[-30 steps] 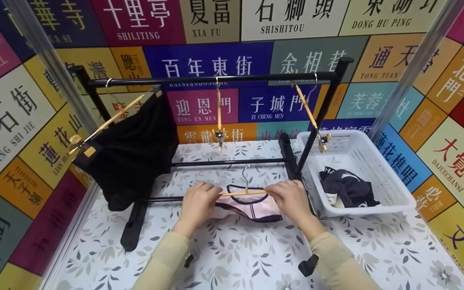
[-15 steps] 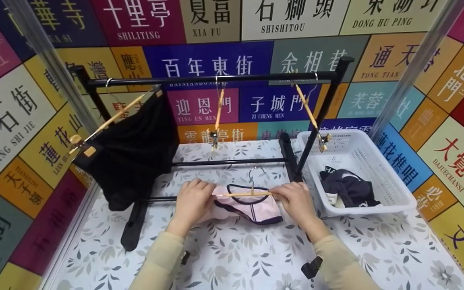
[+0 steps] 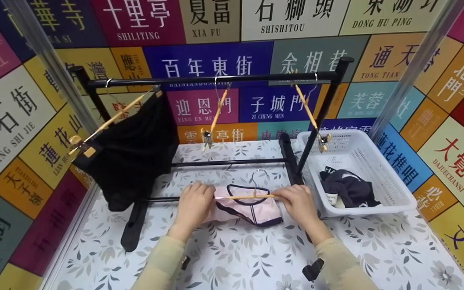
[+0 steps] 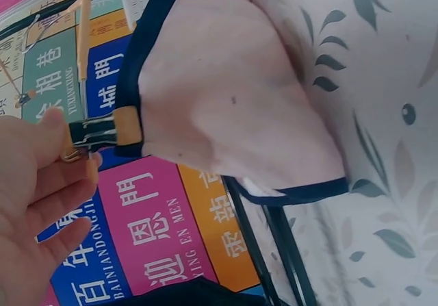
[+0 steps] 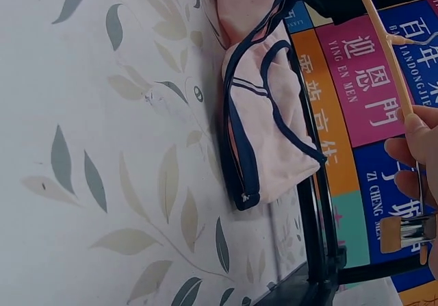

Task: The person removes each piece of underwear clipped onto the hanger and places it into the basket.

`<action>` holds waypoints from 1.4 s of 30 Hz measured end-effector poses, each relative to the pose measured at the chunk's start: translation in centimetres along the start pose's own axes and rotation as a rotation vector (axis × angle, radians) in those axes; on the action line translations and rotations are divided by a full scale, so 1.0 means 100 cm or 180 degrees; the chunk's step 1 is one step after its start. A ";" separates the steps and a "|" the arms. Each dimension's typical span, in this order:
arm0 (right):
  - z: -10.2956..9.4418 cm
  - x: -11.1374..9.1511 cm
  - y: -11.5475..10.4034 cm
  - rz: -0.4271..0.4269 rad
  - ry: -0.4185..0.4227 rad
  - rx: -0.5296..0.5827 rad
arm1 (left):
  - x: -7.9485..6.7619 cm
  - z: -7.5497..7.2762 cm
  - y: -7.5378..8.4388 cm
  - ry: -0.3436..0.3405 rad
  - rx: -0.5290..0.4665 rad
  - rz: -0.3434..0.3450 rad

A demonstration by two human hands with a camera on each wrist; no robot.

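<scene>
A pink garment with navy trim (image 3: 266, 211) lies over the floral tabletop below a wooden clip hanger (image 3: 242, 197) with a metal hook. My left hand (image 3: 193, 205) pinches the hanger's left clip (image 4: 126, 126), whose wooden pads grip the garment's navy edge in the left wrist view. My right hand (image 3: 298, 203) holds the hanger's other end between thumb and fingers. In the right wrist view, the right clip (image 5: 393, 234) has no cloth in it. The garment's free right corner (image 5: 246, 200) rests apart from that clip.
A black rack (image 3: 248, 77) stands behind my hands. Black shorts (image 3: 131, 149) hang at its left; two bare clip hangers, a middle one (image 3: 218, 112) and a right one (image 3: 306, 106), hang beside them. At right, a white basket (image 3: 393, 181) holds dark clothing (image 3: 349, 187).
Both hands and the hanger have shifted slightly right, baring more of the garment's left part. The lower end of the rack's middle hanger has swung left.
</scene>
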State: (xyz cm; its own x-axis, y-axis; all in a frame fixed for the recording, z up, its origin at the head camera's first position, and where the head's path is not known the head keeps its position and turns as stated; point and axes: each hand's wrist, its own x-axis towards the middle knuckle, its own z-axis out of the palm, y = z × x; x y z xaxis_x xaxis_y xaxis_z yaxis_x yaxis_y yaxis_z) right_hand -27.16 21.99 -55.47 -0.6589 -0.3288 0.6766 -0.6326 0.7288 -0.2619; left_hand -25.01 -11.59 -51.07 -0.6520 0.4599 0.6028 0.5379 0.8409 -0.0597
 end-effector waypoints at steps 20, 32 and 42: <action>-0.003 0.007 -0.003 0.0134 -0.0100 0.0018 | 0.002 0.009 -0.001 0.0482 -0.0238 -0.0217; -0.002 0.009 -0.002 0.0056 0.0056 0.0014 | 0.004 0.011 -0.005 0.0637 -0.0310 -0.0152; -0.002 0.007 -0.002 0.0105 0.0009 -0.0019 | 0.001 0.009 -0.004 0.0467 -0.0326 -0.0159</action>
State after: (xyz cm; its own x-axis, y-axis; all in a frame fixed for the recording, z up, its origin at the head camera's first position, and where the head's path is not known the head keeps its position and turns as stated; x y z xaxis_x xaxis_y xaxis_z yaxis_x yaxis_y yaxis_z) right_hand -27.41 21.71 -54.81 -0.6782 -0.3027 0.6696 -0.6080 0.7429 -0.2800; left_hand -25.80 -11.64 -51.72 -0.5984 0.3654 0.7130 0.5633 0.8247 0.0501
